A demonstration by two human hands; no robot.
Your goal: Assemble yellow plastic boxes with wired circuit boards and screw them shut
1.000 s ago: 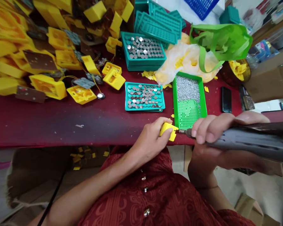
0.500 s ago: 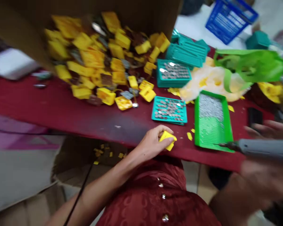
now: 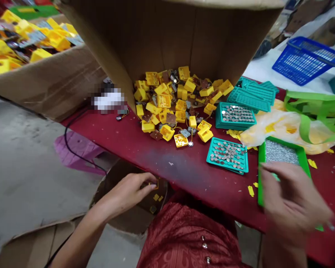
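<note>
My left hand (image 3: 130, 191) reaches below the table's front edge over a cardboard box (image 3: 123, 219) on the floor. Its fingers are stretched out and hold nothing; small yellow pieces (image 3: 155, 196) lie in the box just past the fingertips. My right hand (image 3: 292, 201) hovers, blurred, over the near end of the green tray (image 3: 304, 158) of small silver screws, fingers spread with nothing in them. A pile of yellow plastic housings (image 3: 178, 100) spills from a tipped cardboard box (image 3: 184, 37) onto the red table (image 3: 162, 152).
A teal tray of metal discs (image 3: 227, 154) lies beside the green tray, with a stack of teal trays (image 3: 236, 115) behind it. A green bag (image 3: 318, 108), a pale plastic bag (image 3: 276, 128) and a blue basket (image 3: 307, 59) are at the right. Another box of yellow parts (image 3: 30, 41) stands far left.
The view has swung left. My left hand went from the table edge down to the floor box and no longer holds the yellow part. The grey screwdriver is gone from my right hand.
</note>
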